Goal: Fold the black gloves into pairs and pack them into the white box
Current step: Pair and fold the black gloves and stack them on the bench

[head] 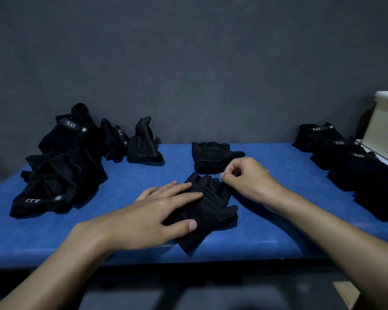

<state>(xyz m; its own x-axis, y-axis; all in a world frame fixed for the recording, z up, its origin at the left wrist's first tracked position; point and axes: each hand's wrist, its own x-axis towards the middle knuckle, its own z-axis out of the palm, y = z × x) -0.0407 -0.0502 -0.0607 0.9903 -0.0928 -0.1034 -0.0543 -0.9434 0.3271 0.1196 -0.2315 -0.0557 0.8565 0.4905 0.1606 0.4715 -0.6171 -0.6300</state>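
Observation:
A black fingerless glove [213, 206] lies flat at the middle front of the blue table [143, 173]. My left hand [157, 211] rests flat on its left side, fingers spread, pressing it down. My right hand [246, 177] is curled just above the glove's finger ends, with thumb and forefinger pinched together; whether they hold fabric I cannot tell. A second black glove [213, 156] lies flat just behind. The white box [385, 126] stands at the far right edge, partly cut off.
A loose heap of black gloves [65, 166] fills the table's left side, with one glove [143, 142] standing up behind it. A row of folded gloves [354, 166] runs along the right side in front of the box. A grey wall rises behind.

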